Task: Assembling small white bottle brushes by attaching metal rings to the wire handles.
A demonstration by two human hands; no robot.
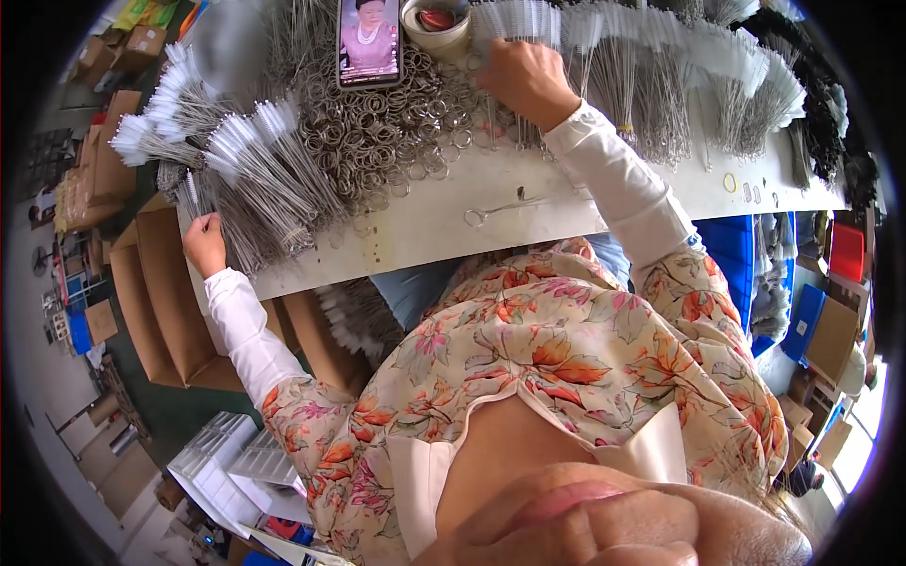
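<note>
Silvery metal rings [377, 141] lay loose in a wide heap on the tabletop [425, 226], so I judged that plenty was left to handle. White-bristled wire brushes [274, 179] were stacked in bunches on my left, and further bunches [651, 94] lay in a row along the far right; whether any were finished, I could not tell. One looped wire [505, 207] lay by itself near the front edge. My left hand [205, 245] pinched what looked like a single brush [192, 193] at the tabletop's left end. My right hand [530, 83] was curled over the left end of that row, fingertips hidden, so I could not tell what it gripped. Near it, a pale bowl [442, 44] held something red [437, 19], beside a phone [370, 42]. Below on the left was an open cardboard box [179, 292], contents unclear; on the right, a blue bin [739, 274] had brushlike bundles [774, 283] in or beside it.
</note>
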